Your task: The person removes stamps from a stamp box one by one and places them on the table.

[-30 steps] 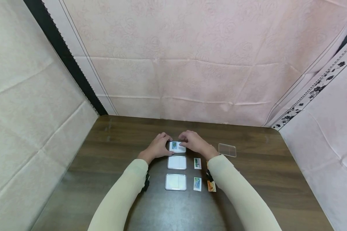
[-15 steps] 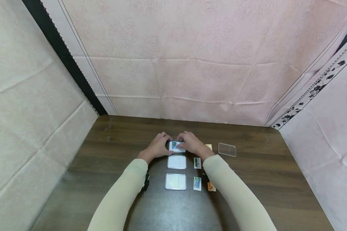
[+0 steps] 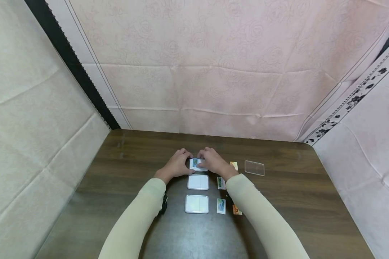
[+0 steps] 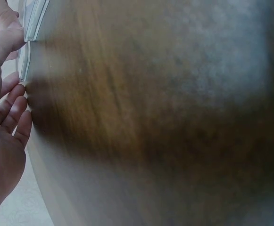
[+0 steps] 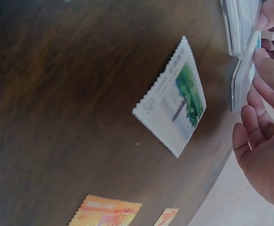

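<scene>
At the far end of a column of cases, my left hand [image 3: 176, 163] holds the left end of a clear plastic case [image 3: 191, 164], thumb at the near edge and fingers at the far side. A blue-green postage stamp [image 3: 195, 162] lies in the case's left half. My right hand [image 3: 215, 162] is over the right half, thumb beside the stamp; whether it pinches the stamp is hidden. In the right wrist view the last fingers of that hand [image 5: 264, 160] are loosely bent. Two more cases lie nearer, the middle case [image 3: 198, 182] and the nearest case [image 3: 197, 204].
Right of the cases lie a green stamp [image 3: 221, 183], a blue stamp [image 3: 221, 206], and two orange ones, the far orange stamp [image 3: 234, 165] and the near orange stamp [image 3: 237, 210], partly under the sleeve. A clear lid [image 3: 254, 168] lies farther right on the wooden table [image 3: 288, 201].
My right hand has moved left and lower over the far case, its thumb now beside the stamp, and the far orange stamp has come into view. My left hand stays in place.
</scene>
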Tool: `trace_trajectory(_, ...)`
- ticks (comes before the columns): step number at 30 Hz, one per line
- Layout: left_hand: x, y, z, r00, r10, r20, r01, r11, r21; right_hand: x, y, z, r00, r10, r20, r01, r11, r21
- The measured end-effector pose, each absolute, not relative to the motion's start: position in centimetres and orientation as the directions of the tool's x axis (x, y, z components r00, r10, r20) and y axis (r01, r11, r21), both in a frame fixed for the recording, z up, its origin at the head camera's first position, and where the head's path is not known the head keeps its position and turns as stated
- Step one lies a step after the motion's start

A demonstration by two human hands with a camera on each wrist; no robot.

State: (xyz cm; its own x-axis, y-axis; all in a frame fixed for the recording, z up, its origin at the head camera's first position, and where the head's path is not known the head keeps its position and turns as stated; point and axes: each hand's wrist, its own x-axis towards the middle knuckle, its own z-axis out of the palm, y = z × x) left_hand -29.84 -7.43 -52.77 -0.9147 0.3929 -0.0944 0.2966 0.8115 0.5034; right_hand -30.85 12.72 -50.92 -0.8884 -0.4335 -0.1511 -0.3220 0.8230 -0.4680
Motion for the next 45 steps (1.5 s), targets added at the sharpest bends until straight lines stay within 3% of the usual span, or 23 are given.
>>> trace_trajectory(27,-29.75,-7.4,-52.73,-0.917,0.386,-0.095,0.285,0.805,0.52,-31.25,12.38,-50.95,-0.893,-0.413,-0.18,-0.275,0.817,-0.507)
trace_trajectory(45,-30.17,-7.6,-53.18,-0.915,0.396,-0.082,0.301,0.801,0.517,-31.38,12.47,-50.97,-0.879,-0.444,-0.174,-0.31,0.809,-0.5)
